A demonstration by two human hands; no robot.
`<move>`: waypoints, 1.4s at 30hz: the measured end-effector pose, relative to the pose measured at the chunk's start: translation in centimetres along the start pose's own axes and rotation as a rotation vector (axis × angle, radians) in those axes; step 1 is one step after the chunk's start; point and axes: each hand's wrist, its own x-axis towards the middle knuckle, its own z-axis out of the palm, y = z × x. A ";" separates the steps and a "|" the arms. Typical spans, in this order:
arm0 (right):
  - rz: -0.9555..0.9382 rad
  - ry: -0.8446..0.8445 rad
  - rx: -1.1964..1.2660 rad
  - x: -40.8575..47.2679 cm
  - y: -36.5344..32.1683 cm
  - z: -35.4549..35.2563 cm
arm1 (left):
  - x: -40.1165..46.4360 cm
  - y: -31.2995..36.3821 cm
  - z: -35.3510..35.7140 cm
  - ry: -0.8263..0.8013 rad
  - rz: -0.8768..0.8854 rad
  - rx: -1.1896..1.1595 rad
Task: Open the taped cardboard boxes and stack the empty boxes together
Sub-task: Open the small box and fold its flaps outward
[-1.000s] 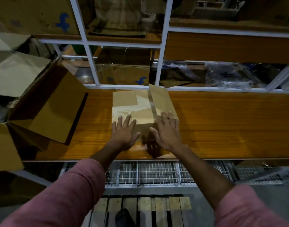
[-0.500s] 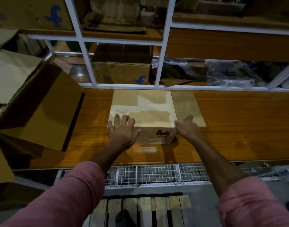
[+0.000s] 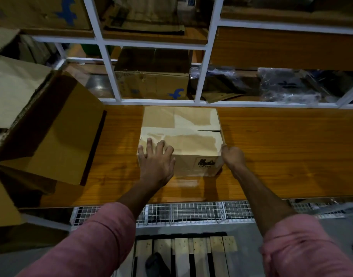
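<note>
On the wooden shelf (image 3: 281, 148), in the middle and close to the white frame (image 3: 203, 72) at the back, stood the small cardboard box (image 3: 181, 140); its top was now lying flat, while a second before one flap stood up and half a second before that flap was spread out over the shelf on the right side. The left hand (image 3: 155, 162) rested as before on the near left corner of the box, fingers straight and spread, gripping nothing; the right hand (image 3: 232, 157) had moved to the near right corner, its fingers curled at the edge, but I could not tell if they pinched a flap or tape. A small gap showed at the right edge of the top, so the box seemed not sealed anymore; I judged the opening was not finished. The big open box (image 3: 57, 136) lay on its side at the left, well apart.
</note>
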 end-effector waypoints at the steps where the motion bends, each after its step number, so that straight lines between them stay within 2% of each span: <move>1: 0.006 0.015 0.002 0.0 -0.1 0.2 | 0.1 -0.1 0.0 -0.001 0.004 -0.004; 3: -0.028 0.066 -0.064 -0.3 -0.5 0.4 | 0.3 -0.3 0.0 -0.008 0.016 -0.005; 5: -0.180 0.178 -0.374 -0.8 -1.1 0.4 | 0.3 -0.6 0.0 -0.013 0.029 -0.011; 7: -0.411 0.234 -0.649 -1.2 -2.3 0.7 | 0.2 -0.8 -0.1 -0.010 0.037 -0.021; 10: -0.674 0.117 -0.637 -2.1 -5.6 1.6 | 0.5 -0.6 -1.2 -0.022 0.028 -0.017; 12: -0.750 -0.008 -0.632 -2.3 -7.9 2.6 | 1.2 -0.3 -2.3 -0.028 0.012 -0.016; 16: -0.695 -0.308 -0.734 -1.7 -10.7 3.8 | 2.4 0.1 -4.1 -0.018 0.007 -0.047; 18: -0.640 -0.352 -0.775 -1.3 -11.7 3.3 | 2.8 0.3 -5.0 -0.015 0.004 -0.086; 20: -0.703 -0.225 -0.748 -1.6 -13.0 2.2 | 3.3 0.8 -6.3 0.026 0.008 -0.092; 23: -0.859 0.107 -0.585 -2.6 -15.1 0.1 | 4.5 2.0 -9.3 0.196 0.004 0.000; 25: -0.858 0.168 -0.539 -2.8 -16.0 -1.5 | 5.0 3.1 -11.8 0.325 0.003 0.095; 26: -0.821 0.134 -0.544 -2.9 -16.4 -2.3 | 5.1 3.6 -13.1 0.319 0.008 0.117; 28: -0.706 -0.069 -0.600 -3.0 -16.7 -3.6 | 5.8 4.5 -15.0 0.107 -0.021 0.056; 30: -0.602 -0.353 -0.646 -3.6 -16.5 -4.7 | 6.3 4.8 -15.5 -0.187 -0.064 -0.088; 32: -0.446 -0.632 -0.607 -4.4 -15.7 -5.1 | 5.8 4.7 -14.2 -0.397 -0.083 -0.141; 33: -0.379 -0.736 -0.577 -4.8 -15.0 -4.9 | 5.1 4.7 -13.0 -0.459 -0.081 -0.143; 35: -0.377 -0.815 -0.599 -5.1 -13.0 -3.5 | 3.5 4.5 -10.4 -0.479 -0.077 -0.135; 38: -0.524 -0.755 -0.710 -5.1 -9.4 -0.6 | 1.5 4.2 -7.7 -0.307 -0.036 -0.042; 40: -0.609 -0.582 -0.678 -4.9 -7.5 0.8 | 0.9 4.5 -6.8 -0.200 0.011 -0.053; 42: -0.683 -0.411 -0.667 -4.8 -6.4 1.3 | 0.6 5.0 -6.3 -0.131 0.033 -0.160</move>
